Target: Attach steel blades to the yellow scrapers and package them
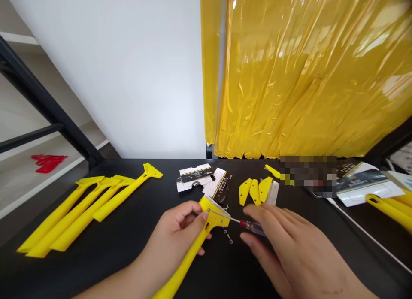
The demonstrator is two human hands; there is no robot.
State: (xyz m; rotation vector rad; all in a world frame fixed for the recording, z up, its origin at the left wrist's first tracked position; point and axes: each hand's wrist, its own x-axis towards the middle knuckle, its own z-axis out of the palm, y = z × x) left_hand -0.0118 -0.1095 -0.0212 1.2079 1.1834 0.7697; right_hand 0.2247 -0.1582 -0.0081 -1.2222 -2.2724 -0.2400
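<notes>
You are working partway through, it seems: 2 screws (pixel 221 220) are already sitting in the head of the yellow scraper (pixel 184 266), and your screwdriver (pixel 252 227) is pointing its tip at the 1 nearer your left thumb. Your left hand (pixel 178 230) is gripping the scraper at its head; your right hand (pixel 289 234) is holding the screwdriver loosely, thumb and fingertips standing apart. Whether the screws are sitting tight, you cannot tell. More is probably remaining: loose fasteners (pixel 231 242) are lying just right of the scraper, and yellow plates (pixel 245 191) and a bare blade (pixel 273 192) are lying beyond and further right.

Left of the scraper, 4 yellow handles (pixel 77 217) are lying, with open desk (pixel 106 252) spreading between. Just beyond the scraper's head, paper cards (pixel 195 175) are crowding you, and the desk's far edge is running behind them. Well right of the scraper, a white cable (pixel 363 232) is trailing across the desk
</notes>
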